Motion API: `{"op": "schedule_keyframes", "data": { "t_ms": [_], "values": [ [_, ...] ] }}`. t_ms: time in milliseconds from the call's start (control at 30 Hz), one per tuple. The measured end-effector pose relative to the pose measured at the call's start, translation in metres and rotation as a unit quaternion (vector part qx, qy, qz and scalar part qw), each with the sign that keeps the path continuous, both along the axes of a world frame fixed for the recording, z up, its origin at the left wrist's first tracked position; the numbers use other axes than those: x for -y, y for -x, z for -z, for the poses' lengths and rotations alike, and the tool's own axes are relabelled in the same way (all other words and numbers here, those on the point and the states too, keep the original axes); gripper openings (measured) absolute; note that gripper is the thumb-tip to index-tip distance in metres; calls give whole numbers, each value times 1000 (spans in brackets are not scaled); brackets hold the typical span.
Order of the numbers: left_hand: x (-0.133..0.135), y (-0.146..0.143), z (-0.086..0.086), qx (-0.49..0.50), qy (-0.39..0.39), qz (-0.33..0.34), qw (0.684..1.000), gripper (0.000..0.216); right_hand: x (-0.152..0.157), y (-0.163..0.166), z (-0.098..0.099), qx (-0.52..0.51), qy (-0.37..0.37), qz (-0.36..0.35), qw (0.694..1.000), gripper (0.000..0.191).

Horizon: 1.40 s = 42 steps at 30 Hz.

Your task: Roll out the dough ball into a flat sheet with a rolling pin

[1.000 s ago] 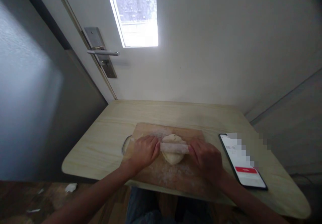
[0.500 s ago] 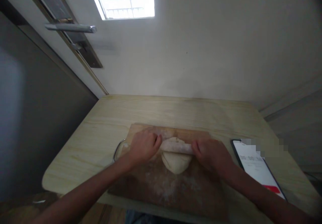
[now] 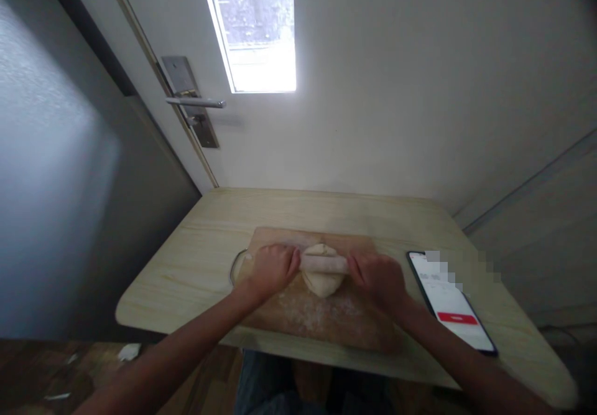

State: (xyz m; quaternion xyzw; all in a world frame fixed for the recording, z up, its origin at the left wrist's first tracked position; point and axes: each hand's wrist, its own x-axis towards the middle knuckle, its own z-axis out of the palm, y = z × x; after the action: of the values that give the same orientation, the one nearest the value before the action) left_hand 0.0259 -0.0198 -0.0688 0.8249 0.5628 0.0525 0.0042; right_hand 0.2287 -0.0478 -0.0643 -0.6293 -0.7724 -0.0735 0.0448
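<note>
A pale lump of dough [image 3: 323, 284] lies on a floured wooden cutting board [image 3: 298, 315]. Across the dough rests a light rolling pin [image 3: 325, 264], roughly level from left to right. My left hand [image 3: 275, 265] is closed round the pin's left end, its thumb toward the dough. Round the right end my right hand [image 3: 380, 278] is wrapped in the same way. Both ends of the pin are hidden inside my fists. Dough shows above and below the pin, and loose flour is scattered on the board nearer to me.
The board lies on a light wood table [image 3: 186, 265] with rounded corners, a metal handle [image 3: 237, 267] at its left side. A lit phone [image 3: 452, 306] lies to the right. Behind stands a white door with a lever handle [image 3: 196, 102] and a bright window [image 3: 263, 29].
The camera view has tilted up and pulled back, showing more of the window, floor and my legs. Both hands still grip the rolling pin on the dough.
</note>
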Motion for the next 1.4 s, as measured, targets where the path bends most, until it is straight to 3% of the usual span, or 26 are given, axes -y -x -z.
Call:
{"op": "schedule_keyframes", "data": {
  "t_ms": [133,267,567,833,933,1100,1267,1400],
  "values": [
    [18,6,3,2,-51,47,998,34,12,-4,10,-27,-79,-53,995,36],
    [14,6,2,-6,-42,48,998,32,8,-6,15,-20,-82,-53,995,34],
    [-28,-3,1,-45,117,-36,991,55,-33,-3,-2,24,133,-1,991,46],
    [-54,-3,-5,8,208,-8,978,53,-54,-7,-3,0,190,-38,981,42],
    [-53,-5,-6,13,205,-17,978,52,-49,-4,-4,6,152,-14,988,42],
    [-23,-5,-3,-11,51,-41,998,55,-19,1,-1,7,35,37,999,49],
    [13,4,-2,3,-38,33,999,40,8,-4,8,-15,-69,-55,996,36],
    [21,7,-3,-15,-64,61,996,31,14,-8,18,-30,-133,-80,987,31]
  ]
}}
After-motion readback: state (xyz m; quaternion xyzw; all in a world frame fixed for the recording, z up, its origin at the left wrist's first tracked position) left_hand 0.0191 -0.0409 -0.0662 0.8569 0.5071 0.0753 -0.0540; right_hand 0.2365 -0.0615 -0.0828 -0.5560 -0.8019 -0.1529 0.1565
